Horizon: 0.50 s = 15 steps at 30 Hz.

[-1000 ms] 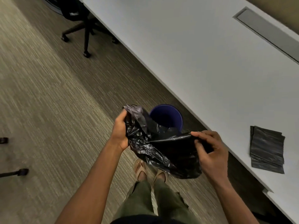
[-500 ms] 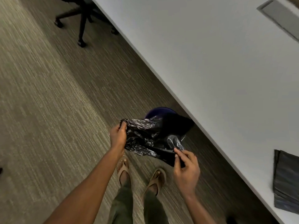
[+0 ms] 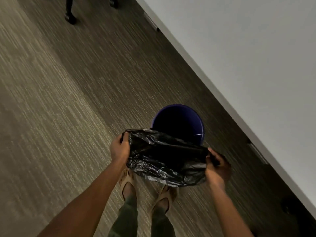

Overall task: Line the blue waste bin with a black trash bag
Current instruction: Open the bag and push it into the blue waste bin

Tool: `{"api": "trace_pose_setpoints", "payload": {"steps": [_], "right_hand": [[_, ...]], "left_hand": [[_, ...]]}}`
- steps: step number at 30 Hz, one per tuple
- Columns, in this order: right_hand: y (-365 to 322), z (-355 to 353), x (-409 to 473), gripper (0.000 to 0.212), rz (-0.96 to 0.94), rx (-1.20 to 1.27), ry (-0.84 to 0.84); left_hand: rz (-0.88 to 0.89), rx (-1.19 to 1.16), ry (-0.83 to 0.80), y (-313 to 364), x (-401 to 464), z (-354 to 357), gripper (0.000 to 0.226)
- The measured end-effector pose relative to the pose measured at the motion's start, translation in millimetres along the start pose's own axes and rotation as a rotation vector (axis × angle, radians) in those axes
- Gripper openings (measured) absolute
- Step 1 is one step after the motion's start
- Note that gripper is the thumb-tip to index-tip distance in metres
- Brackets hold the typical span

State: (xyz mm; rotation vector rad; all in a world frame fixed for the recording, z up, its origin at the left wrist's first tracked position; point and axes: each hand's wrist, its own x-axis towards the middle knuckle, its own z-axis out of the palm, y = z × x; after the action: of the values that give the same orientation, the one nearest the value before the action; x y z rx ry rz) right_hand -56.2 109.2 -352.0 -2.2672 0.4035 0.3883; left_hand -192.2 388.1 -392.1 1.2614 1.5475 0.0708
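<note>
The round blue waste bin (image 3: 196, 117) stands upright on the carpet beside the desk edge, its dark inside showing. A crumpled black trash bag (image 3: 164, 159) is stretched wide between my hands, just in front of the bin and over its near rim. My left hand (image 3: 119, 147) grips the bag's left edge. My right hand (image 3: 217, 168) grips its right edge. The bag's mouth is pulled apart, and its body hangs above my sandalled feet.
A long white desk (image 3: 248, 57) runs diagonally across the right side, its edge close to the bin. Chair legs with casters (image 3: 70, 16) stand at the top left. Striped carpet (image 3: 51, 108) covers the floor on the left.
My hands have moved apart and spread the bag wider, and the bin's opening shows again. The camera tilted down and left, so the folded bags on the desk left the view.
</note>
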Motion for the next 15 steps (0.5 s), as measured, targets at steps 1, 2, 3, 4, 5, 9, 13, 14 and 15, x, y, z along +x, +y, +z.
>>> {"api": "trace_pose_setpoints", "payload": {"steps": [1, 2, 3, 4, 5, 9, 13, 14, 15], "right_hand": [[0, 4, 12, 0.031, -0.023, 0.007, 0.002], [1, 7, 26, 0.032, -0.047, 0.013, 0.014], [1, 11, 40, 0.033, -0.054, 0.039, 0.019], [-1, 15, 54, 0.034, -0.042, 0.049, 0.021], [-1, 21, 69, 0.035, -0.027, 0.063, 0.014], [-4, 42, 112, 0.042, -0.1, -0.059, -0.056], [1, 58, 129, 0.052, -0.263, -0.241, -0.084], [5, 61, 130, 0.054, -0.333, -0.314, -0.081], [9, 64, 132, 0.056, -0.402, -0.387, -0.085]], "left_hand": [[0.028, 0.041, 0.037, 5, 4, 6, 0.03], [0.056, 0.085, 0.084, 12, 7, 12, 0.028], [0.083, 0.121, 0.127, 18, 11, 19, 0.029], [0.119, 0.157, 0.159, 23, 16, 26, 0.032], [0.171, 0.196, 0.173, 27, 22, 33, 0.033], [0.588, 0.487, 0.136, 33, 41, 53, 0.017], [0.912, 0.951, -0.159, 30, 62, 63, 0.024], [0.888, 1.024, -0.211, 29, 67, 67, 0.033], [0.847, 1.067, -0.25, 27, 71, 72, 0.043]]}}
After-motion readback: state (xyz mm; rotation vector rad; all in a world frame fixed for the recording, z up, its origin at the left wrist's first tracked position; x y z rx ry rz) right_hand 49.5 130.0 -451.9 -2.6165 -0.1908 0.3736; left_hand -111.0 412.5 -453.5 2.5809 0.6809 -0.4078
